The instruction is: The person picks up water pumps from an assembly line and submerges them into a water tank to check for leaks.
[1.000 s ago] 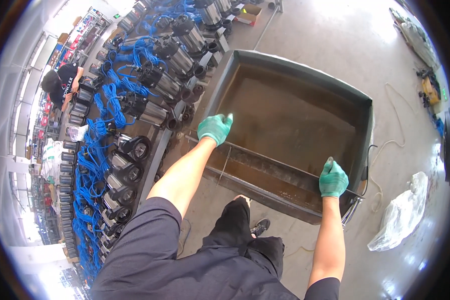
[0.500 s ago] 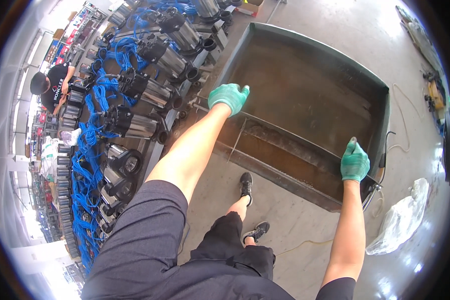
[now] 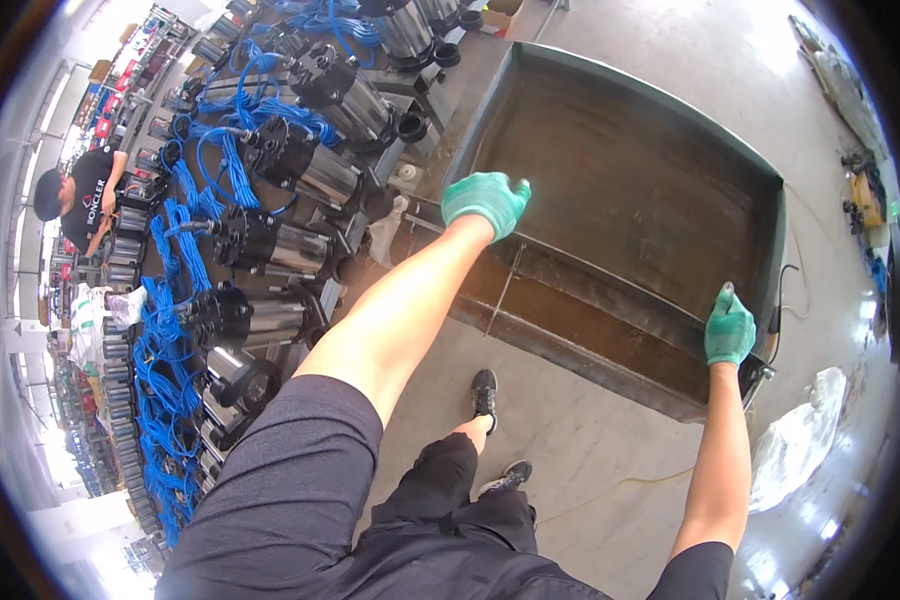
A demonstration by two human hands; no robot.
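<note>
Background shirt (image 3: 86,190) bears white lettering (image 3: 94,204); green-gloved fingers (image 3: 732,332) grip a bar (image 3: 610,279).

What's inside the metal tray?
The metal tray shows a brown, stained bottom, crossed by a long bar. The left hand and right hand cover small parts; what's beneath them is hidden.

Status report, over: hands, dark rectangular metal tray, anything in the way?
Left green-gloved hand, right green-gloved hand: both closed on thin metal bar. Tray ahead, spanned by the bar. Black-and-silver cylindrical machines close along its left.
</note>
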